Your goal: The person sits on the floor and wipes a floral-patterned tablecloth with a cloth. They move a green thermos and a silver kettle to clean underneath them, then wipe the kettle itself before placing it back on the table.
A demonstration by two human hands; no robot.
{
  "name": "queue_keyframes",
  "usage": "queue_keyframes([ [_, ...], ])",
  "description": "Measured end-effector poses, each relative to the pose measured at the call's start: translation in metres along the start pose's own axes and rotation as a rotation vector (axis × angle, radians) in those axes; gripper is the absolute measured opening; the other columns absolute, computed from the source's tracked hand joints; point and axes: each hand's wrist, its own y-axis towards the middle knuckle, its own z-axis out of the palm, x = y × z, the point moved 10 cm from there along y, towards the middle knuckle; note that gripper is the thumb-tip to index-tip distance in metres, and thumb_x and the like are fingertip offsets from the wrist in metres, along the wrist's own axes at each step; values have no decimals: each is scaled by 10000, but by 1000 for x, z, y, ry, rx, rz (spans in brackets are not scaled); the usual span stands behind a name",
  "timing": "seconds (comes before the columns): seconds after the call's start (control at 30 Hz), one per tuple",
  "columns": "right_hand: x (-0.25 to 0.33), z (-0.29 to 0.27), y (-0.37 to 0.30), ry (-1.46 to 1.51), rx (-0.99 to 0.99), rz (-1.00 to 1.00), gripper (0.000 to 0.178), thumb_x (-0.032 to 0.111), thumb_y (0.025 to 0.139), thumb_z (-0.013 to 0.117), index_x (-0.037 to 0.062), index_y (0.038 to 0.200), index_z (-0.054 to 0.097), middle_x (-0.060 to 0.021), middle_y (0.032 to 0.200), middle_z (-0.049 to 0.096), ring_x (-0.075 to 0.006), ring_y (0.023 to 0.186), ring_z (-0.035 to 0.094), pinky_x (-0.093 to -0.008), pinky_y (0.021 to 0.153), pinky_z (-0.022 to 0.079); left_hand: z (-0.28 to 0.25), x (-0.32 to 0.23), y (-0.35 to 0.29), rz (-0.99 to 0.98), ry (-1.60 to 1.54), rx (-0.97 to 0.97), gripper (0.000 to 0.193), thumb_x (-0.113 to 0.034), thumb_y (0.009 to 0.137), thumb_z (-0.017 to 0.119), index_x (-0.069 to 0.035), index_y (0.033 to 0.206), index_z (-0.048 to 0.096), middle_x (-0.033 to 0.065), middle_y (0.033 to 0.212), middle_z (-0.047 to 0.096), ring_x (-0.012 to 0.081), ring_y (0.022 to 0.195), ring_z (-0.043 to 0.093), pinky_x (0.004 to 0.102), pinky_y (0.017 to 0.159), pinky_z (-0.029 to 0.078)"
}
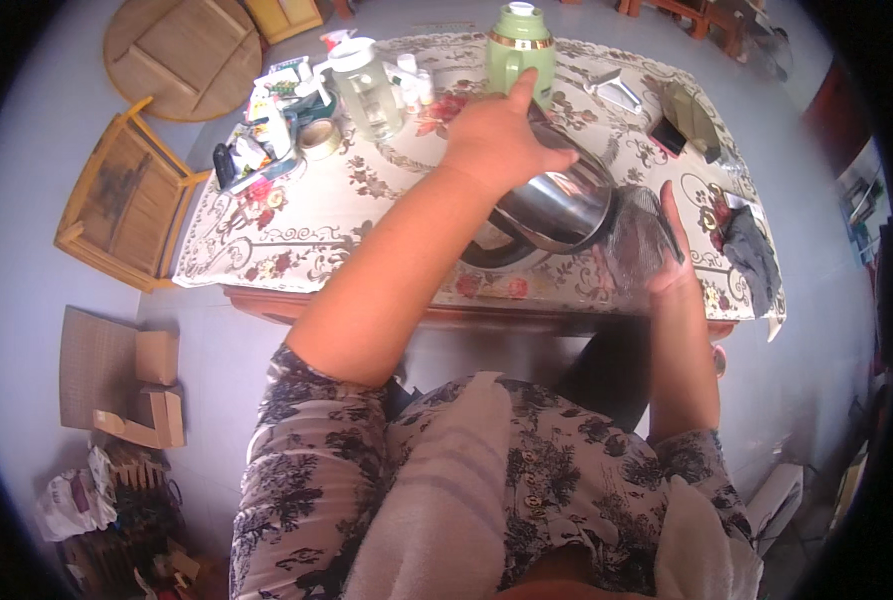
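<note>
A shiny steel kettle (566, 200) with a black handle (496, 252) is tilted on its side above the flowered tablecloth. My left hand (496, 140) grips its upper left end, thumb over the steel and index finger stretched away; the other fingers are hidden behind it. At the kettle's right end, my right hand (673, 262) is closed on a grey, ribbed, thin-looking cloth (638, 235), with the thumb pointing up. The cloth lies against or just beside the kettle's dark rim; I cannot tell which.
Behind the kettle stands a green thermos jug (519, 50). A clear pitcher (366, 95), a tape roll (318, 138) and bottles crowd the left. On the right lie a phone (666, 137) and a dark grey cloth (751, 255). A wooden chair (126, 200) and cardboard boxes (116, 375) are left.
</note>
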Motion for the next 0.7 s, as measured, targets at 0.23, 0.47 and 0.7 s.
queue_keyframes([
  [0.23,-8,35,75,177,105,-114,841,683,914,412,30,1445,399,-209,1444,456,-365,1315,458,-541,1107,344,1,-3,0,46,-53,-51,1103,-566,652,785,-71,1509,299,199,1130,647,347,1061,626,393,938,488],
  [0.47,-44,3,66,-415,-124,-244,637,543,986,395,87,1428,443,-130,1398,525,-287,1252,527,-447,1029,451,-17,16,-25,141,-65,-371,1017,-397,644,856,-97,1470,344,226,1186,631,414,1053,618,458,886,511],
  [0.7,-58,-22,5,111,-235,-128,867,770,879,394,123,1455,418,-137,1403,511,-286,1304,470,-430,1054,418,-9,-22,-5,111,-121,-155,1066,-354,663,843,-149,1524,248,251,1205,611,413,1129,578,439,970,462],
])
